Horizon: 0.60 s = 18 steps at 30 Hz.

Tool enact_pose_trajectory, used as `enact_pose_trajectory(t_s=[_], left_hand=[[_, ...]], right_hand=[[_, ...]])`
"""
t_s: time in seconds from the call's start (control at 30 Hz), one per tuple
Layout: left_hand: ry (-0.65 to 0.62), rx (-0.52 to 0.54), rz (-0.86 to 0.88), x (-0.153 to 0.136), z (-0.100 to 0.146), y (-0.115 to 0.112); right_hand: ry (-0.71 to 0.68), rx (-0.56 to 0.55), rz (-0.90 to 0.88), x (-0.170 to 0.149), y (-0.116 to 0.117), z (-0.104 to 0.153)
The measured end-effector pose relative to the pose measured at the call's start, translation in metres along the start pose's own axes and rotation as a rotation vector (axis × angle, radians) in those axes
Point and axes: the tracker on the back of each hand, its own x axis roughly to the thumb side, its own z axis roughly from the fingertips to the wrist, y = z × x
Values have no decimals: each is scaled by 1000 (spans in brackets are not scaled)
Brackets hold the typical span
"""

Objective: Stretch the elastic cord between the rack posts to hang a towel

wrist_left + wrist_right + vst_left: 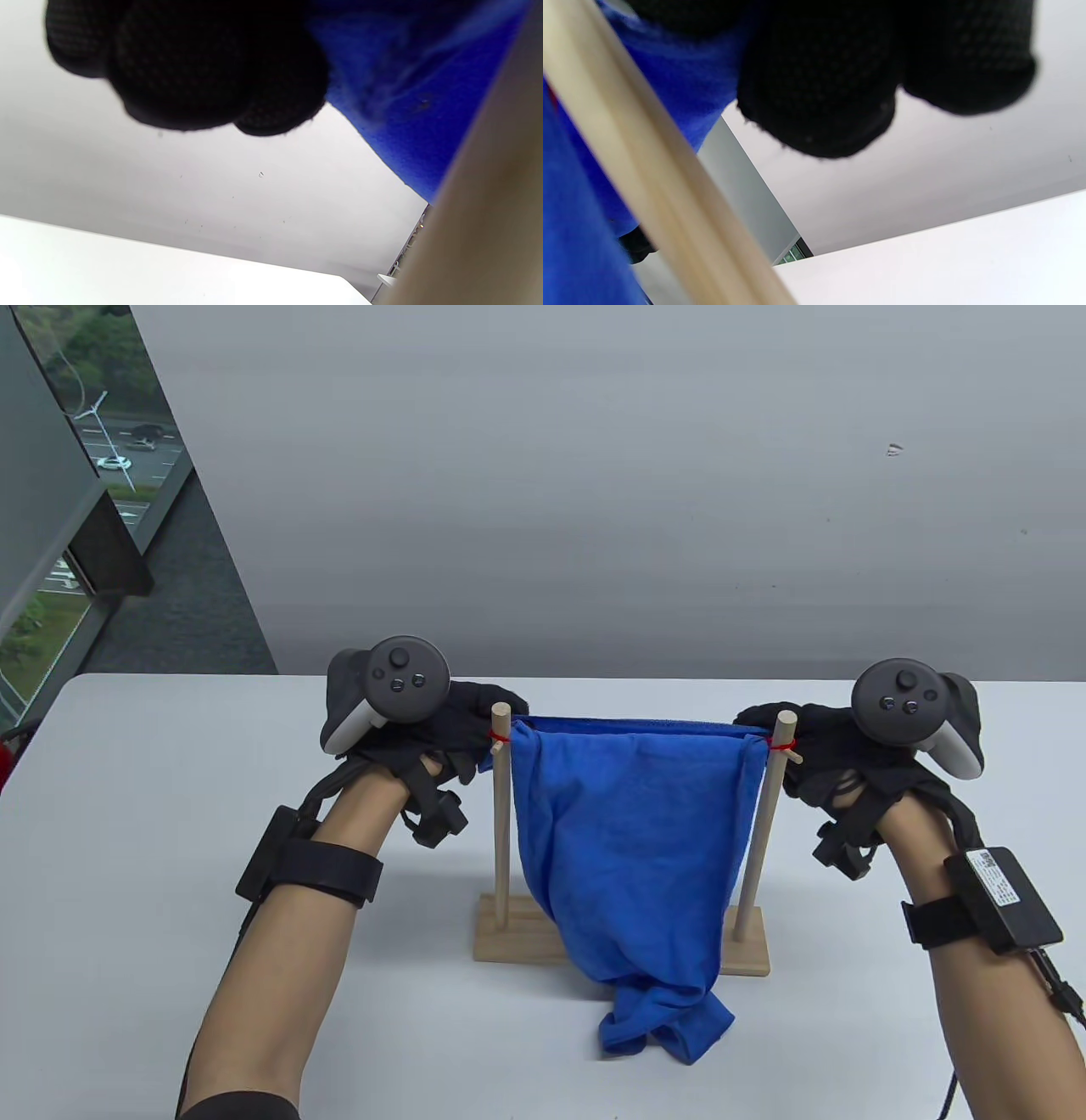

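Note:
A wooden rack (624, 940) stands mid-table with a left post (501, 831) and a right post (759, 840). A red elastic cord is wound near the top of each post (497, 738) (781, 744). Between the posts it is hidden under the blue towel (636, 848), which hangs over it and trails onto the table. My left hand (462, 734) is at the left post top, its curled fingers (203, 72) against the towel's upper corner (403, 106). My right hand (806, 746) is at the right post top, its curled fingers (823, 84) on the towel's edge (683, 80) behind the post (640, 169).
The white table (170, 831) ends at a grey wall behind the rack. A window runs along the far left (85, 475). The towel's lower end lies bunched in front of the rack base (666, 1027).

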Motion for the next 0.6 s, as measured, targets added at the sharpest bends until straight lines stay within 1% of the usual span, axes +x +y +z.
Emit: enact_pose_trajectory(t_s=[0.37, 0.6], left_hand=[[65, -27, 124, -30, 22, -38], [103, -48, 180, -44, 30, -59]], right_hand=[[45, 49, -72, -26, 36, 11], [96, 74, -114, -46, 58, 17]])
